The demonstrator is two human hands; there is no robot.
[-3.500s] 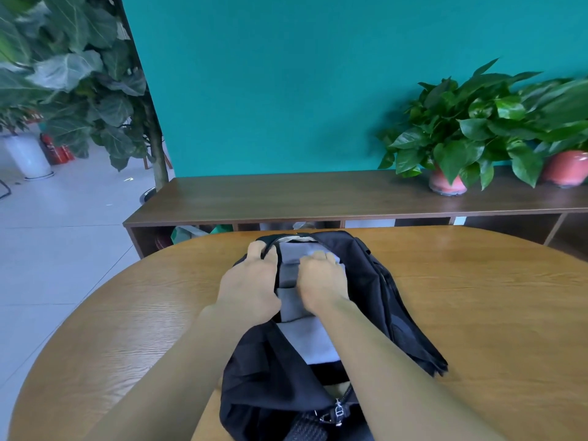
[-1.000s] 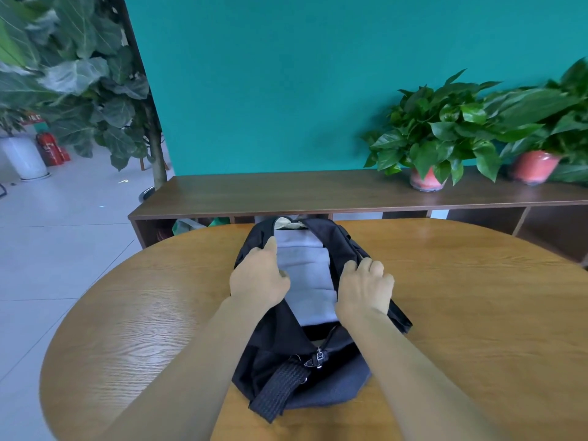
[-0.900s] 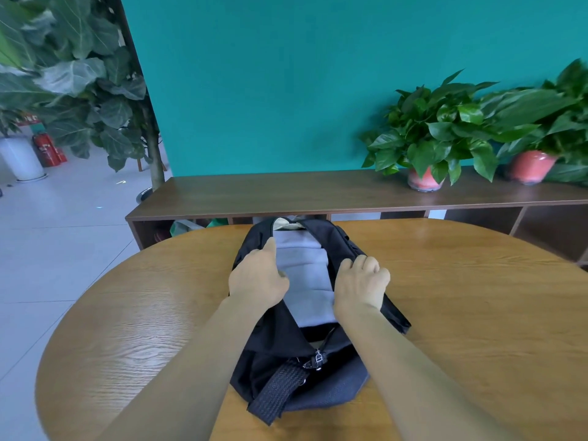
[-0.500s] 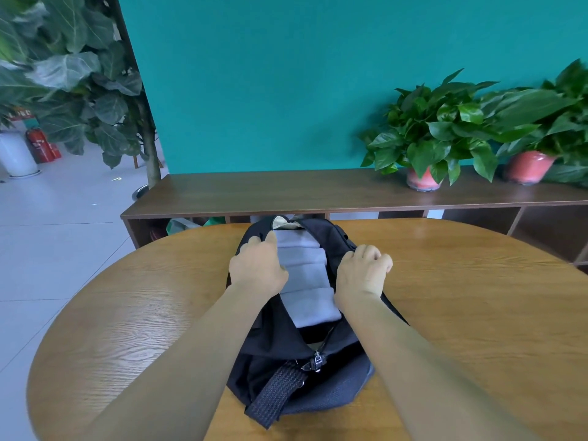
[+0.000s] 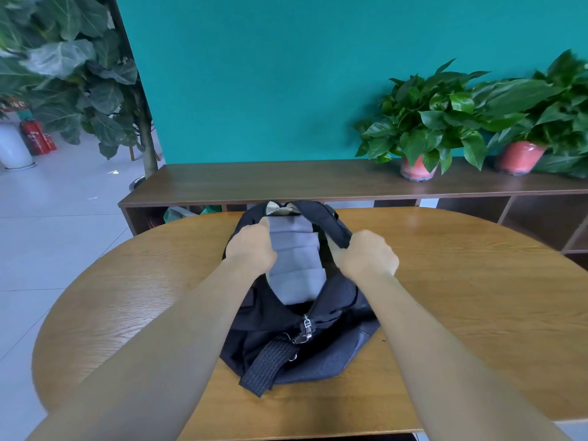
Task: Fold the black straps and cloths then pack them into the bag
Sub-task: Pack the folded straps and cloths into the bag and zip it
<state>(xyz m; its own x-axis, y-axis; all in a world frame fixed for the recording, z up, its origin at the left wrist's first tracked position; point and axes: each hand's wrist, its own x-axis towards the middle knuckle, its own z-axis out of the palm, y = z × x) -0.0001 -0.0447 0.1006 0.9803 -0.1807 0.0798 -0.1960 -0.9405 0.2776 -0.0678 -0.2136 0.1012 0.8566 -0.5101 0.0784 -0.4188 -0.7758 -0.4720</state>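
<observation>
A black bag point(image 5: 318, 351) lies open on the round wooden table point(image 5: 461, 313), its mouth running away from me. Folded grey cloth point(image 5: 297, 259) fills the opening in stacked layers. My left hand point(image 5: 249, 248) grips the left edge of the opening beside the grey cloth. On the other side my right hand point(image 5: 369, 254) curls round the bag's black right rim and lifts it. A black webbing strap point(image 5: 265, 366) with a metal clip point(image 5: 304, 329) lies across the near end of the bag.
A low brown shelf unit point(image 5: 286, 179) runs behind the table below a teal wall. Two potted plants point(image 5: 423, 128) in red pots stand on its right part. A large leafy plant point(image 5: 70, 78) stands at the left over a grey tiled floor.
The grey cloth went from being pressed under both hands to lying flat inside the bag. My hands moved apart to the bag's two rims, and my right hand now lifts the right rim.
</observation>
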